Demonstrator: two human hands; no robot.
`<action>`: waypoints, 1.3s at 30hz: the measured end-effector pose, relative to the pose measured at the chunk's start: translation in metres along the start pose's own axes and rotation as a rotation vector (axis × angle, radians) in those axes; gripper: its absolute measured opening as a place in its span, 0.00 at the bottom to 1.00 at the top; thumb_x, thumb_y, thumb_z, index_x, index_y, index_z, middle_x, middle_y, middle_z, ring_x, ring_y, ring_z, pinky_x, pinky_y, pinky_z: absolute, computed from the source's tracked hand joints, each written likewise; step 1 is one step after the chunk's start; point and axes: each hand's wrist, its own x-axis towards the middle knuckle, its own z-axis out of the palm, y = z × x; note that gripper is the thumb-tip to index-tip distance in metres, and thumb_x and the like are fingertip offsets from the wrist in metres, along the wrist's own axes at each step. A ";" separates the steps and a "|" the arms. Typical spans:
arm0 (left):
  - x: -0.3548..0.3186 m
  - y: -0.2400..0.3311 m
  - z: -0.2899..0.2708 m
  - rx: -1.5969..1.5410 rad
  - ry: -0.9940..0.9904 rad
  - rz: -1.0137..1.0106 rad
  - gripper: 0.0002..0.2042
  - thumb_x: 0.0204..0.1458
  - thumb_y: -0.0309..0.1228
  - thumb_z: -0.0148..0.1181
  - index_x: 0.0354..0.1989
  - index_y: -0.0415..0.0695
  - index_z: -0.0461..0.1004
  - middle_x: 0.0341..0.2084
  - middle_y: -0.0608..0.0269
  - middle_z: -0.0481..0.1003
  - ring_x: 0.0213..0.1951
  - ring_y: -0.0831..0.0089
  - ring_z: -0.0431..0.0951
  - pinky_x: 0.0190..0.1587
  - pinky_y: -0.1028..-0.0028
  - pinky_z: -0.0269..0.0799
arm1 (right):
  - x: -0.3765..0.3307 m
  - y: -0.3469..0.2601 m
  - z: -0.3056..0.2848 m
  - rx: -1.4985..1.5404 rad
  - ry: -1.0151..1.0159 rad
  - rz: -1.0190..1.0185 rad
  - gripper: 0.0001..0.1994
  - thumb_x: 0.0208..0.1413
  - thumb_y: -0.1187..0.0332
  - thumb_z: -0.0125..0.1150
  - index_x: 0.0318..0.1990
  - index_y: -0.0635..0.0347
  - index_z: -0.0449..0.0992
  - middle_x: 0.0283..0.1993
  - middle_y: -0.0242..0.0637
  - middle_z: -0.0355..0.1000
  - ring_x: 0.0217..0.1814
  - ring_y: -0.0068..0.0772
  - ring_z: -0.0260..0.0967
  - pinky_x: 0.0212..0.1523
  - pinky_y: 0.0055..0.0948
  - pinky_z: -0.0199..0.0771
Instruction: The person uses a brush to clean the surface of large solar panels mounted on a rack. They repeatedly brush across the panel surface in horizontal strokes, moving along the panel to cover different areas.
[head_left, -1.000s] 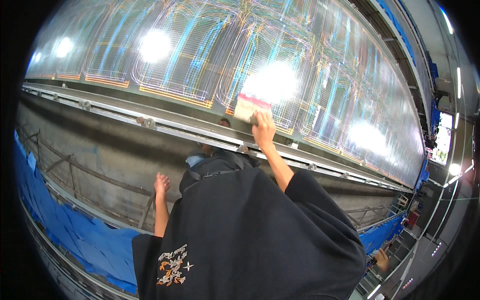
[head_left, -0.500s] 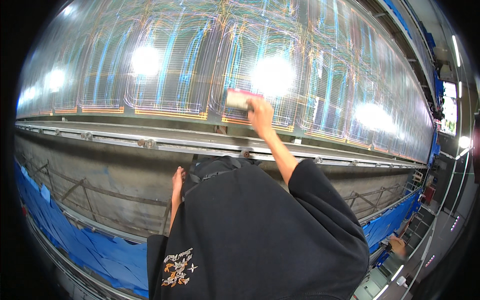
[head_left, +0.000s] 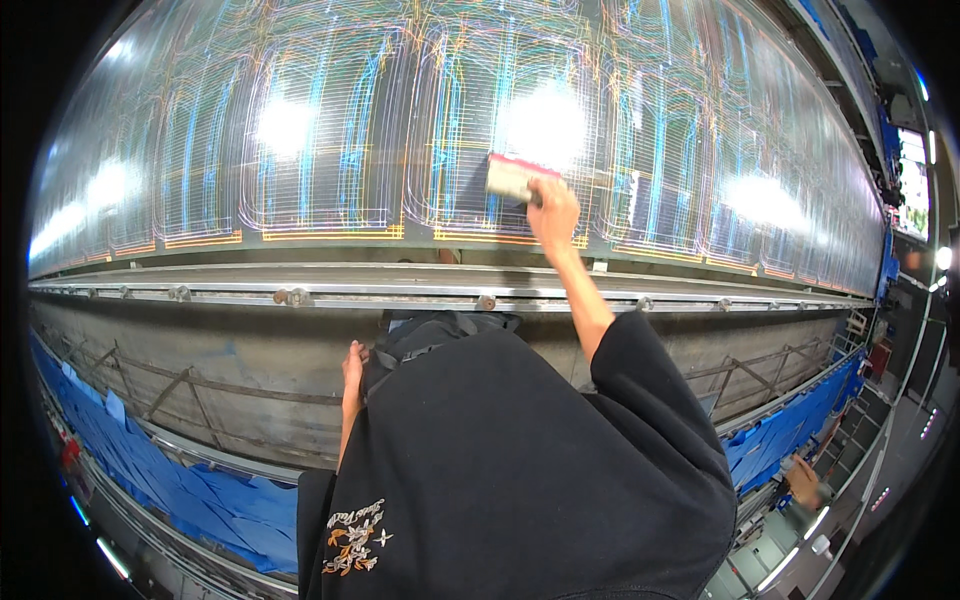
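Observation:
My right hand is closed round a wide, flat squeegee-like tool with a pale body and a red-pink far edge. The tool is over the glossy dark table top, seemingly against it, beside a bright lamp reflection. Fine coloured lines in repeating looped and rectangular panels cover that surface. My left hand hangs low beside a black bag at my front, fingers curled in, with nothing visible in it.
A metal rail with round fittings runs along the table's near side. Behind me lie blue sheets over another long frame. A bent metal bar frame stands low at the left. A person's arm shows at the lower right.
My right hand and the tool have moved right and slightly farther from me over the patterned surface. My left hand has stayed beside the bag. The whole view has shifted slightly.

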 end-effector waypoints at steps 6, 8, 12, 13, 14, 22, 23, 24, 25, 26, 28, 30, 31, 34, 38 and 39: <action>0.009 0.000 -0.011 0.014 0.036 0.077 0.37 0.65 0.60 0.59 0.60 0.32 0.80 0.44 0.54 0.83 0.45 0.68 0.80 0.47 0.68 0.75 | -0.074 -0.049 -0.023 0.103 -0.099 -0.017 0.15 0.42 0.80 0.66 0.41 0.56 0.81 0.39 0.38 0.82 0.45 0.48 0.79 0.48 0.45 0.77; 0.020 -0.003 -0.024 0.042 0.047 0.089 0.35 0.65 0.59 0.61 0.57 0.32 0.81 0.38 0.59 0.82 0.38 0.73 0.78 0.42 0.71 0.74 | -0.057 -0.062 -0.024 0.073 -0.171 0.042 0.16 0.42 0.79 0.66 0.42 0.56 0.82 0.40 0.38 0.82 0.45 0.47 0.80 0.48 0.43 0.77; 0.041 -0.007 -0.052 -0.060 0.078 0.173 0.34 0.64 0.60 0.62 0.52 0.34 0.83 0.32 0.65 0.79 0.29 0.78 0.73 0.34 0.73 0.70 | -0.016 -0.122 0.005 0.140 -0.167 -0.014 0.18 0.43 0.78 0.65 0.45 0.54 0.84 0.45 0.39 0.84 0.47 0.47 0.81 0.49 0.43 0.79; 0.046 -0.006 -0.057 -0.076 0.123 0.173 0.33 0.63 0.60 0.62 0.51 0.34 0.83 0.32 0.64 0.80 0.29 0.78 0.73 0.33 0.73 0.69 | -0.008 -0.142 0.019 0.157 -0.190 -0.024 0.18 0.43 0.78 0.66 0.45 0.54 0.84 0.47 0.39 0.84 0.48 0.48 0.81 0.49 0.43 0.79; 0.060 -0.014 -0.076 -0.081 0.164 0.125 0.33 0.63 0.60 0.63 0.50 0.34 0.83 0.33 0.63 0.81 0.28 0.78 0.72 0.31 0.73 0.69 | 0.000 -0.168 0.037 0.234 -0.185 -0.060 0.18 0.44 0.77 0.66 0.46 0.53 0.84 0.45 0.41 0.85 0.47 0.50 0.82 0.48 0.45 0.80; 0.138 -0.060 -0.229 -0.258 0.188 0.043 0.31 0.65 0.60 0.58 0.57 0.41 0.80 0.40 0.60 0.84 0.39 0.73 0.81 0.41 0.69 0.75 | 0.090 -0.388 0.190 0.252 -0.356 -0.222 0.17 0.49 0.73 0.64 0.48 0.53 0.84 0.39 0.47 0.84 0.42 0.55 0.82 0.43 0.50 0.81; 0.133 -0.045 -0.242 -0.335 0.108 -0.031 0.32 0.66 0.60 0.56 0.59 0.42 0.79 0.43 0.60 0.84 0.41 0.72 0.82 0.44 0.67 0.75 | 0.107 -0.389 0.203 0.185 -0.333 -0.203 0.16 0.49 0.73 0.64 0.48 0.53 0.84 0.39 0.47 0.84 0.42 0.55 0.82 0.43 0.51 0.80; 0.126 -0.034 -0.257 -0.431 0.084 -0.108 0.32 0.66 0.61 0.54 0.62 0.44 0.78 0.46 0.59 0.84 0.43 0.70 0.83 0.45 0.66 0.76 | 0.117 -0.393 0.212 0.126 -0.308 -0.182 0.16 0.49 0.73 0.64 0.47 0.53 0.84 0.39 0.48 0.84 0.42 0.55 0.82 0.43 0.51 0.80; 0.123 -0.025 -0.281 -0.521 0.077 -0.178 0.33 0.66 0.62 0.52 0.64 0.45 0.76 0.50 0.59 0.83 0.44 0.68 0.83 0.47 0.65 0.76 | 0.125 -0.398 0.223 0.090 -0.269 -0.160 0.15 0.49 0.73 0.64 0.47 0.53 0.84 0.38 0.47 0.84 0.42 0.56 0.82 0.44 0.52 0.80; 0.126 -0.029 -0.309 -0.548 0.104 -0.188 0.34 0.67 0.63 0.50 0.65 0.46 0.74 0.53 0.61 0.82 0.44 0.68 0.83 0.43 0.66 0.77 | 0.133 -0.402 0.233 0.077 -0.222 -0.137 0.15 0.49 0.73 0.64 0.46 0.53 0.84 0.38 0.47 0.84 0.42 0.56 0.82 0.44 0.52 0.79; 0.124 -0.037 -0.353 -0.473 0.114 -0.199 0.33 0.67 0.63 0.51 0.64 0.46 0.74 0.52 0.61 0.82 0.44 0.70 0.82 0.42 0.67 0.77 | 0.115 -0.415 0.248 0.059 -0.201 -0.074 0.14 0.49 0.74 0.63 0.45 0.54 0.83 0.40 0.46 0.83 0.44 0.57 0.81 0.46 0.52 0.78; 0.129 -0.035 -0.379 -0.411 0.112 -0.221 0.33 0.66 0.63 0.51 0.64 0.45 0.74 0.51 0.62 0.82 0.44 0.71 0.82 0.41 0.68 0.76 | 0.059 -0.412 0.256 0.050 -0.118 -0.175 0.20 0.44 0.78 0.64 0.48 0.54 0.80 0.45 0.45 0.80 0.48 0.54 0.77 0.49 0.50 0.76; 0.133 -0.038 -0.388 -0.416 0.125 -0.237 0.33 0.66 0.63 0.51 0.63 0.45 0.75 0.50 0.62 0.82 0.44 0.71 0.82 0.41 0.68 0.76 | 0.029 -0.421 0.252 0.045 -0.139 -0.195 0.20 0.40 0.80 0.64 0.46 0.55 0.78 0.44 0.43 0.78 0.47 0.54 0.76 0.48 0.50 0.75; 0.144 -0.031 -0.406 -0.424 0.157 -0.251 0.34 0.65 0.63 0.52 0.63 0.45 0.75 0.48 0.62 0.82 0.42 0.72 0.82 0.41 0.70 0.76 | -0.026 -0.440 0.235 0.088 -0.215 -0.314 0.19 0.40 0.79 0.64 0.44 0.58 0.78 0.47 0.46 0.78 0.50 0.56 0.76 0.48 0.50 0.75; 0.159 -0.001 -0.397 -0.412 0.079 -0.210 0.32 0.65 0.62 0.54 0.62 0.46 0.76 0.49 0.62 0.83 0.42 0.70 0.81 0.43 0.67 0.75 | 0.027 -0.435 0.222 0.091 -0.271 -0.077 0.12 0.49 0.74 0.65 0.43 0.55 0.82 0.42 0.46 0.82 0.45 0.54 0.81 0.44 0.49 0.78; 0.162 0.003 -0.395 -0.402 0.055 -0.186 0.32 0.65 0.62 0.54 0.62 0.46 0.76 0.49 0.62 0.83 0.42 0.70 0.81 0.44 0.66 0.75 | 0.055 -0.443 0.221 0.043 -0.297 -0.030 0.12 0.49 0.73 0.64 0.43 0.54 0.82 0.40 0.46 0.82 0.44 0.54 0.81 0.44 0.48 0.79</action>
